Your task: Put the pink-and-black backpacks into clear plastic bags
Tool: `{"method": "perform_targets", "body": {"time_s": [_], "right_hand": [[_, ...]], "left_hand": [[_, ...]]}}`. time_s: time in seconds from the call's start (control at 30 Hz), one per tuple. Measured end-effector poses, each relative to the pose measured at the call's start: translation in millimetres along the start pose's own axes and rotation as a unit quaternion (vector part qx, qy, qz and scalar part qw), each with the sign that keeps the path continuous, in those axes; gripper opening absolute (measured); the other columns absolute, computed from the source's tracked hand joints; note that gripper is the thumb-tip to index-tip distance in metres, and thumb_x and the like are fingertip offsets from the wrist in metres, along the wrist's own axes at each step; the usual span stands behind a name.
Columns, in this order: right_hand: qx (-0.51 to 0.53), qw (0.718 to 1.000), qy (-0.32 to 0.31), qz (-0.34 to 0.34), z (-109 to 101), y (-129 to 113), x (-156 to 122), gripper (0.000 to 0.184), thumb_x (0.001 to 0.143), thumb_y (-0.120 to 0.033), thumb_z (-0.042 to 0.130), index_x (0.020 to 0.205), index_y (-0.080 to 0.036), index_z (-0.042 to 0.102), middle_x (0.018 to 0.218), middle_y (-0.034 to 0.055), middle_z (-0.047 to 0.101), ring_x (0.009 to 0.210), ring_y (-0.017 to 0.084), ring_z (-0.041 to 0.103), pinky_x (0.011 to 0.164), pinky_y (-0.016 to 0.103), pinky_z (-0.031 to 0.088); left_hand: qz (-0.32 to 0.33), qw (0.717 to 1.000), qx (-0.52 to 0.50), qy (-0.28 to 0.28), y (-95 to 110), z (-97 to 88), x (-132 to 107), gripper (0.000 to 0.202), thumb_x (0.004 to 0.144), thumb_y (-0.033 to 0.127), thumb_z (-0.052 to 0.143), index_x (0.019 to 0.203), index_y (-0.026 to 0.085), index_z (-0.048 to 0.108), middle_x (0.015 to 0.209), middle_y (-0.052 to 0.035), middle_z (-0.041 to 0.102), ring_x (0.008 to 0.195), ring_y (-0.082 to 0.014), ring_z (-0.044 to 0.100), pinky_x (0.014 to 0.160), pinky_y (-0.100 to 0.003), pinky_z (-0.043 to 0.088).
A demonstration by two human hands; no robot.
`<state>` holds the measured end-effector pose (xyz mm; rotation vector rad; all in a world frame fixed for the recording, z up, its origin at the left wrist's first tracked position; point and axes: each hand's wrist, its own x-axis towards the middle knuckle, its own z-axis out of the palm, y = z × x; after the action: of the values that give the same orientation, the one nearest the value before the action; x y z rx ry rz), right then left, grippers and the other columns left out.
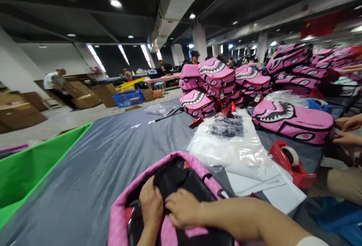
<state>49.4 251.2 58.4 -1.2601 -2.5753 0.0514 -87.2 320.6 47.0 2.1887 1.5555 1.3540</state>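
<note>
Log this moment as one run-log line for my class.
left hand: on black part of pink bag | right hand: same, beside left | nearby: red tape dispenser, clear plastic packaging, stacked pink bags

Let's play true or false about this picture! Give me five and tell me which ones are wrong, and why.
1. The left hand is inside the open bag. True.
2. The right hand is on the tape dispenser. False: the right hand is inside the open bag too.
3. The tape dispenser is blue. False: the tape dispenser is red.
4. The pink bag behind the tape dispenser has teeth on it. True.
5. The open bag is yellow outside and black inside. False: the open bag is pink outside and black inside.
</note>
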Motion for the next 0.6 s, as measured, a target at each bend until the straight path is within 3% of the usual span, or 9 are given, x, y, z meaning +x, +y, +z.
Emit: {"method": "perform_targets", "body": {"time_s": [0.07, 0.17, 0.23, 0.3, 0.37, 0.5, 0.6], "right_hand": [[0.009, 1.0, 0.001, 0.026, -6.3, 0.8, -10.5, 0.023, 0.091, -0.029, 0.062, 0.11, -0.017, 0.071, 0.128, 0.0102, 0.07, 0.116, 0.024, 0.065, 0.107, 0.04, 0.047], [0.059, 0.998, -0.015, 0.025, -4.8, 0.2, -13.5, 0.026, 0.092, -0.023, 0.064, 0.116, -0.013, 0.068, 0.129, 0.0131, 0.068, 0.127, 0.024, 0.058, 0.116, 0.043, 0.038], [0.089, 0.996, 0.0, 0.027, -1.8, -1.9, -14.5, 0.028, 0.096, -0.021, 0.059, 0.122, -0.014, 0.065, 0.136, 0.0129, 0.063, 0.133, 0.023, 0.053, 0.119, 0.044, 0.034], [0.102, 0.994, 0.022, 0.039, -1.5, -3.7, -16.4, 0.029, 0.099, -0.021, 0.055, 0.127, -0.013, 0.062, 0.14, 0.0131, 0.061, 0.135, 0.021, 0.051, 0.12, 0.044, 0.033], [0.105, 0.993, 0.028, 0.042, -5.0, -3.2, -17.9, 0.028, 0.099, -0.02, 0.056, 0.126, -0.014, 0.062, 0.137, 0.0124, 0.062, 0.133, 0.021, 0.053, 0.12, 0.043, 0.034], [0.095, 0.994, 0.034, 0.031, -23.0, 3.4, -19.6, 0.03, 0.101, -0.014, 0.046, 0.126, -0.012, 0.061, 0.138, 0.0139, 0.06, 0.132, 0.021, 0.052, 0.117, 0.041, 0.036], [0.098, 0.994, 0.028, -0.044, -43.0, 0.4, -29.8, 0.043, 0.101, -0.008, 0.027, 0.124, -0.009, 0.063, 0.13, 0.0165, 0.063, 0.124, 0.021, 0.055, 0.111, 0.043, 0.038]], "left_hand": [[-0.005, 0.996, -0.046, -0.077, 24.8, -20.5, -11.6, 0.048, 0.093, 0.032, 0.025, 0.121, 0.018, 0.063, 0.117, -0.0159, 0.068, 0.118, -0.0369, 0.06, 0.108, -0.064, 0.044], [0.014, 0.973, -0.07, -0.221, 71.5, -62.1, -47.1, 0.036, 0.095, 0.04, 0.036, 0.105, 0.023, 0.067, 0.101, -0.0071, 0.071, 0.095, -0.0236, 0.067, 0.092, -0.04, 0.057], [0.079, 0.905, -0.13, -0.397, 103.1, -89.6, -71.9, 0.037, 0.099, 0.048, 0.038, 0.108, 0.024, 0.065, 0.101, -0.0046, 0.069, 0.092, -0.0203, 0.064, 0.087, -0.034, 0.055], [0.152, 0.851, -0.15, -0.48, 123.5, -105.8, -91.7, 0.044, 0.1, 0.058, 0.036, 0.105, 0.023, 0.062, 0.101, -0.0057, 0.066, 0.091, -0.0207, 0.06, 0.084, -0.034, 0.052], [0.199, 0.853, -0.114, -0.469, 126.4, -103.7, -107.0, 0.046, 0.1, 0.058, 0.032, 0.095, 0.021, 0.059, 0.094, -0.0064, 0.062, 0.085, -0.0212, 0.055, 0.08, -0.035, 0.05], [0.28, 0.863, -0.012, -0.42, 101.5, -63.8, -129.8, 0.034, 0.097, 0.032, 0.03, 0.079, 0.021, 0.056, 0.078, -0.0072, 0.057, 0.076, -0.0229, 0.051, 0.077, -0.038, 0.049], [0.274, 0.866, 0.038, -0.416, 88.6, -42.6, -140.6, 0.022, 0.087, 0.024, 0.041, 0.076, 0.021, 0.061, 0.077, -0.0079, 0.057, 0.078, -0.0248, 0.052, 0.078, -0.04, 0.05]]}}
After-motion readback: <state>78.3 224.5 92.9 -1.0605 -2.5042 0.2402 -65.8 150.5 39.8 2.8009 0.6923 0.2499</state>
